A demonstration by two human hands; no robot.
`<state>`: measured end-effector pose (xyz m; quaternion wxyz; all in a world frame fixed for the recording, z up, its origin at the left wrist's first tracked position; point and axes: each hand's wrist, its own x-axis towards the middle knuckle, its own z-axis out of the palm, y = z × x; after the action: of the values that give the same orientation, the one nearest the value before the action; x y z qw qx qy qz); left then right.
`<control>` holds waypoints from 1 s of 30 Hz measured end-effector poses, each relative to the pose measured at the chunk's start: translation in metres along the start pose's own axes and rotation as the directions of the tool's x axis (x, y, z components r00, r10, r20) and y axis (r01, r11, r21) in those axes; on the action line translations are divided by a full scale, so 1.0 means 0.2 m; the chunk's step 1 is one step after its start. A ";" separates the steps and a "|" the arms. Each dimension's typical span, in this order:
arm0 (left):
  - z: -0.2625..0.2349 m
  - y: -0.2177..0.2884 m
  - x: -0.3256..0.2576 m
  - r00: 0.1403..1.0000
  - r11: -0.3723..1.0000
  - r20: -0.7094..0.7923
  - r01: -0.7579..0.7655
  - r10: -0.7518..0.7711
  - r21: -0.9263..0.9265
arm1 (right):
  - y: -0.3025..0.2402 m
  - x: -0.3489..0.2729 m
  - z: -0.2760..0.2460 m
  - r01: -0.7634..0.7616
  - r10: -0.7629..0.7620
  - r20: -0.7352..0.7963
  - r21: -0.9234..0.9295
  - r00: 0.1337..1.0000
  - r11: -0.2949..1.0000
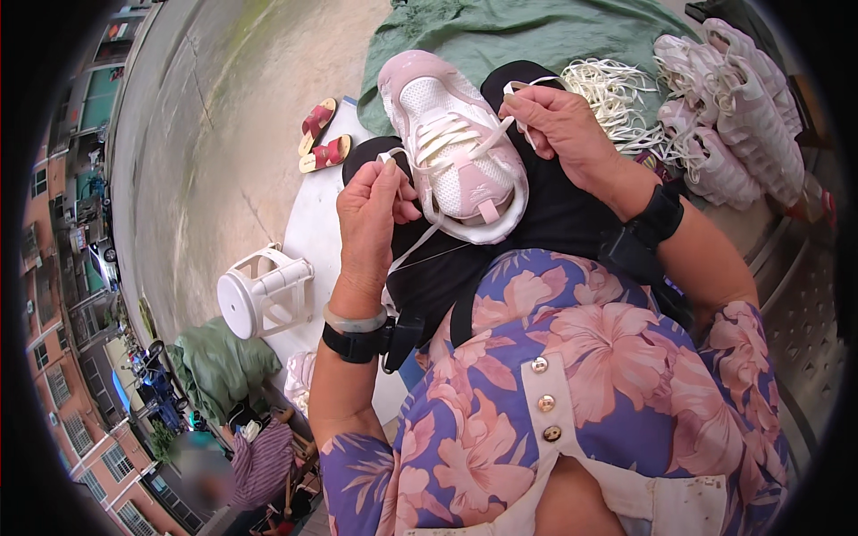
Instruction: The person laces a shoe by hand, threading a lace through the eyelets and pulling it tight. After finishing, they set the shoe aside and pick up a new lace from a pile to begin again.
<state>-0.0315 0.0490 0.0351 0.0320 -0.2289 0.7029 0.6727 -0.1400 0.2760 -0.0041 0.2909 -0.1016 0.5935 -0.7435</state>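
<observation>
while a pink and white sneaker (456, 147) lay on the person's black-covered lap, toe pointing away from the body, both hands worked its white lace (447, 134). the left hand (371, 214) sat just beside the shoe's left side, closed, with thumb and forefinger pinched on one lace end near the shoe's collar. the right hand (559, 121) hovered at the shoe's right side, also closed, fingers curled around the other lace end, which looped up over its knuckles. the lace ran across the eyelets between the two hands. each wrist wore a black strap, and the left wrist also carried a pale bangle (355, 319).

beyond the right hand a loose heap of white laces (617, 94) rested on a green cloth (500, 36), and further right a pile of matching pink and white sneakers (733, 98) lay stacked against one another. to the left of the lap a pair of red sandals (320, 134) sat on the pale ground. a white plastic stool (264, 290) lay tipped on its side below them. the person wore a purple top with pink flowers (572, 393). in the lower left corner another person in a striped shirt (264, 464) sat well apart from the shoe.
</observation>
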 end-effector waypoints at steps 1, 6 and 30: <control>0.00 0.00 -0.01 0.999 1.000 -0.018 -0.027 0.027 0.008 | 0.01 0.00 -0.01 -0.043 0.041 0.022 0.114 0.999 0.992; -0.01 0.00 -0.06 0.998 0.999 -0.052 -0.036 0.036 0.014 | 0.00 -0.03 0.07 -0.061 0.086 -0.155 0.162 0.984 0.985; -0.03 -0.06 -0.02 1.000 0.950 -0.006 0.021 -0.024 -0.311 | -0.02 -0.03 0.07 -0.049 0.047 -0.062 -0.041 0.997 0.998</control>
<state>-0.0217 0.0439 0.0260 -0.0002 -0.2425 0.5857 0.7734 -0.1296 0.2685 0.0048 0.2882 -0.0707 0.6202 -0.7262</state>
